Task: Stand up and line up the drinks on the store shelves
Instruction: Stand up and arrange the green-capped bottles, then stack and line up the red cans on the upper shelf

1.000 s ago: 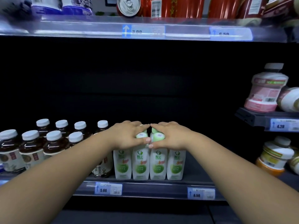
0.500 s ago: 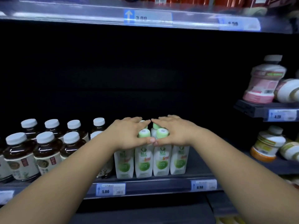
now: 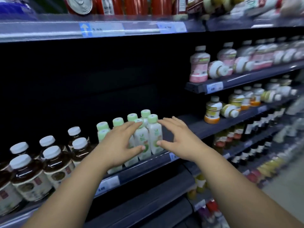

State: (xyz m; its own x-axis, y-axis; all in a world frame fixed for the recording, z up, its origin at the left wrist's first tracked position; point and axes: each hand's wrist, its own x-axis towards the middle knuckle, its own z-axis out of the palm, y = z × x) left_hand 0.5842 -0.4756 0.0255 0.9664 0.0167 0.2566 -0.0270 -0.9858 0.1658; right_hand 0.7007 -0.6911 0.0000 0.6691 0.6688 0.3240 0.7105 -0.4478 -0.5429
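Note:
Several white bottles with pale green caps [image 3: 154, 137] stand in two rows at the front of the dark shelf [image 3: 144, 168]. My left hand [image 3: 118, 143] is spread over the front bottles, fingertips touching a cap and thumb against a bottle's label. My right hand [image 3: 179, 139] hovers just right of the rightmost bottle with fingers spread, its thumb tip near that bottle's side. Neither hand grips anything.
Brown tea bottles with white caps [image 3: 49, 163] stand left of the green ones. On the right shelves are pink-labelled bottles [image 3: 199, 65], one lying on its side [image 3: 217, 69], and orange-based bottles [image 3: 213, 109], one also toppled [image 3: 229, 111]. Red cans [image 3: 131, 5] sit above.
Both hands have let go of the green caps and opened, moving apart. The view has swung to the right, showing more shelves on that side.

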